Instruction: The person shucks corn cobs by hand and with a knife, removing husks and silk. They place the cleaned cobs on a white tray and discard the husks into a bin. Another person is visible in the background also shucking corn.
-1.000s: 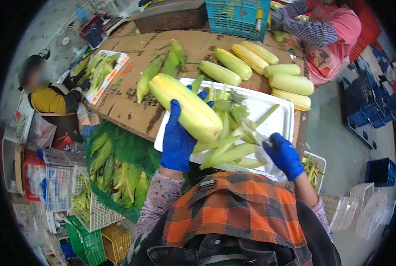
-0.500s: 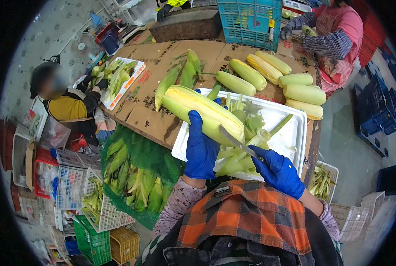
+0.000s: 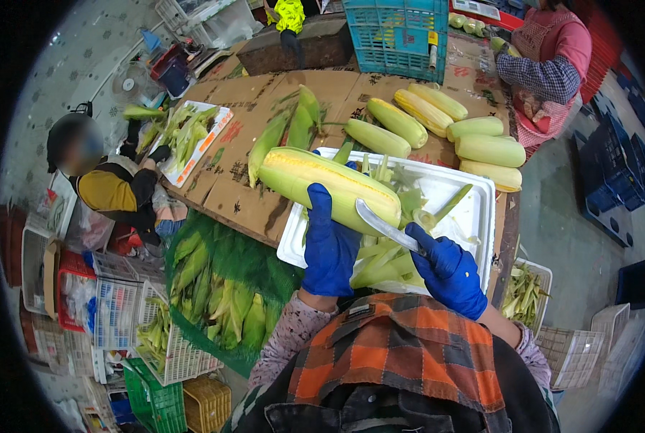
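In a blue glove, my left hand (image 3: 330, 242) is closed around an ear of corn (image 3: 330, 186), which slants over a white foam tray. Most of its husk is light green, and a strip of yellow kernels shows along the top. My right hand (image 3: 449, 270), also gloved in blue, grips a knife (image 3: 384, 225) by its handle. The curved blade lies against the husk near the corn's right end. Under the corn, the white foam tray (image 3: 485, 238) holds loose husk leaves (image 3: 380, 263) and cut pieces. My left fingers on the corn's far side are mostly hidden.
Several trimmed ears (image 3: 492, 150) lie beyond the tray, and two unhusked ears (image 3: 304, 119) lie to its left. A teal crate (image 3: 395, 36) stands at the back. Unhusked corn fills a green net bag (image 3: 221, 289) at lower left. Co-workers (image 3: 113, 180) stand left and far right.
The knife blade has tilted slightly and its tip sits a little higher on the corn. The left co-worker's hands have shifted, and the bright yellow sleeve at the back has moved further into view.
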{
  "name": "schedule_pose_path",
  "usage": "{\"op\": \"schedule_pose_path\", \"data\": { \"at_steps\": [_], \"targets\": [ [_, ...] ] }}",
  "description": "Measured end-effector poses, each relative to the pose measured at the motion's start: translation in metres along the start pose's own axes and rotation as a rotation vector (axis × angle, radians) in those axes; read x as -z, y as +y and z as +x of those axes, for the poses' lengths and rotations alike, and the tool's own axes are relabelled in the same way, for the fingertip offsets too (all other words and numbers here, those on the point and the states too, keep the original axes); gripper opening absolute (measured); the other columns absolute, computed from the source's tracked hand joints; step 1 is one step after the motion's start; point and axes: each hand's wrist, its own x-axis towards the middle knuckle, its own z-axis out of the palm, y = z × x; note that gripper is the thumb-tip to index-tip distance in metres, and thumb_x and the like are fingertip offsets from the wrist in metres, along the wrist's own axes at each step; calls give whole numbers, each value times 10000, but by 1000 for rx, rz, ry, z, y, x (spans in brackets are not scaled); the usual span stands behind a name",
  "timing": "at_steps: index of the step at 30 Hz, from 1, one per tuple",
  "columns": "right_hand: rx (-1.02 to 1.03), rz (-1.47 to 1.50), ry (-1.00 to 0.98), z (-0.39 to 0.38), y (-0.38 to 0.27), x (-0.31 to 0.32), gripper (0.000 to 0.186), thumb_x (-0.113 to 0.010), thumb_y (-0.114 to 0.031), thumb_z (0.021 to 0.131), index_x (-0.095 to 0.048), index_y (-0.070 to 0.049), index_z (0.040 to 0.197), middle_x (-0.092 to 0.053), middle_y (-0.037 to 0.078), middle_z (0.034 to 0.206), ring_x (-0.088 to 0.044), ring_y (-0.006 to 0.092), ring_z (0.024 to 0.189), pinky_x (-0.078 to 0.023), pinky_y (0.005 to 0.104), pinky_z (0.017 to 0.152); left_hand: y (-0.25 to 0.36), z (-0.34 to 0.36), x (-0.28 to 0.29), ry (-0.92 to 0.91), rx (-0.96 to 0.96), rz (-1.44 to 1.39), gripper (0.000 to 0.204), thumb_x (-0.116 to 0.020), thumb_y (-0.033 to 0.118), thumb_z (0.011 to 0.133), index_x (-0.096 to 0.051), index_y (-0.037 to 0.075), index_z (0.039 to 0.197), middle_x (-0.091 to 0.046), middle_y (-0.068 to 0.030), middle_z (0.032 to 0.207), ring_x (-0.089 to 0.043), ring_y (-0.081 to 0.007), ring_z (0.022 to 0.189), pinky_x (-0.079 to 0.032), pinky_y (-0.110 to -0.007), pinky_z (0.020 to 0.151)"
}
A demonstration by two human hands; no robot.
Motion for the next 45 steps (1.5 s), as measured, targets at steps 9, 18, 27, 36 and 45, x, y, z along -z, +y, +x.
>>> {"op": "schedule_pose_path", "data": {
  "at_steps": [9,18,27,36,45],
  "targets": [
    [-63,6,55,4,-4,-1,463,-677,-181,879,-563,-98,1320,-598,114,749,-610,280,665,-498,392,602,-4,-7,-10,-81,-88,101,668,-507,410,1002,-182,166,1532,-408,-153,1454,-437,-278,1327,-389,-455,1107],
    [-74,-64,91,19,-9,15,409,-661,-172,900,-577,-66,1285,-638,129,824,-627,272,678,-510,375,609,-8,-15,-20,-93,-105,128,682,-578,216,962,-193,87,1509,-408,-143,1430,-453,-283,1308,-400,-456,1096],
    [-687,1169,-328,21,-17,14,368,-539,-324,1010,-588,-19,1210,-661,72,731,-579,104,582,-448,227,542,-1,-5,0,-148,-35,194,757,-575,419,965,-178,107,1529,-412,-186,1433,-439,-315,1319,-373,-484,1109],
    [-570,1664,142,17,12,-11,382,-411,-377,1052,-595,-44,1094,-501,19,622,-446,106,519,-359,236,495,-12,2,6,13,36,-46,645,-482,433,1009,-236,121,1517,-465,-153,1394,-476,-288,1279,-393,-466,1090],
    [-482,199,87,-41,71,-40,172,-652,-207,911,-615,-42,936,-626,220,817,-632,401,745,-490,443,635,-4,14,26,-43,-20,112,699,-478,506,990,-243,114,1518,-446,-153,1404,-485,-277,1266,-412,-454,1073]
  ]
}}
